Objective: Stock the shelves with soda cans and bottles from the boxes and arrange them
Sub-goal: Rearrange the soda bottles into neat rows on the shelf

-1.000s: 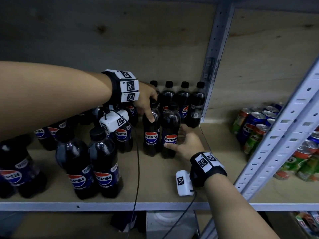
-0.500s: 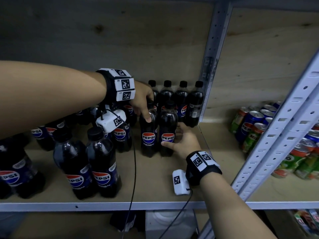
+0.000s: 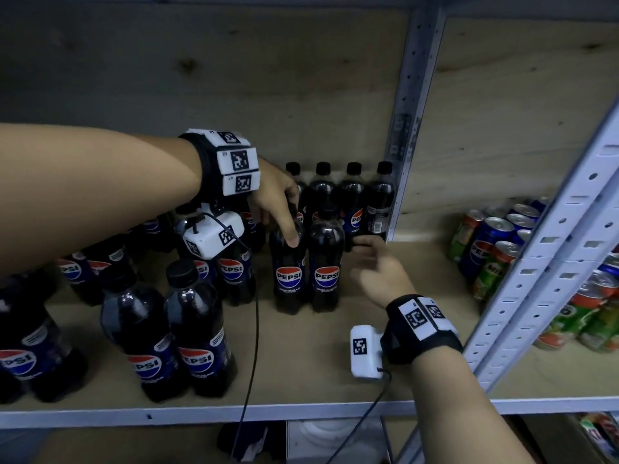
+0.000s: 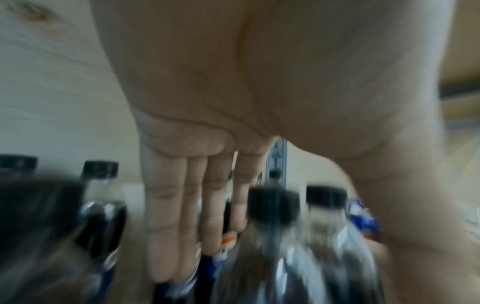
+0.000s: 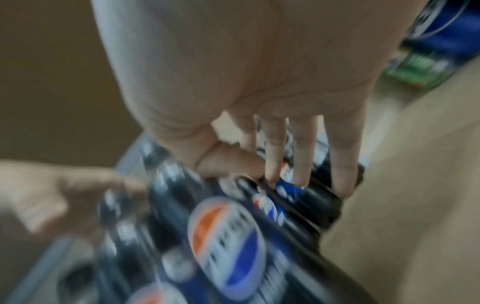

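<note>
Dark Pepsi bottles with black caps stand on the wooden shelf [image 3: 301, 360]. My left hand [image 3: 278, 202] reaches over the left bottle [image 3: 288, 272] of a front pair; its straight thumb lies on that bottle's shoulder. In the left wrist view its fingers [image 4: 166, 226] hang straight behind the neck. The pair's right bottle [image 3: 326, 262] stands alone, touched by neither hand. My right hand [image 3: 375, 269] is blurred, just right of it. Its straight fingers [image 5: 303, 154] reach the low part of the back-row bottles [image 3: 351, 195].
More Pepsi bottles [image 3: 197, 329] crowd the shelf's left and front left. A grey upright post [image 3: 402, 145] bounds the bay on the right. Beyond it stand soda cans [image 3: 495, 236] behind a slanted white post [image 3: 552, 262]. Bare shelf board lies under my right wrist.
My right hand has let go of the front-right bottle and moved right and back toward the rear row. The left hand keeps its place on the front-left bottle.
</note>
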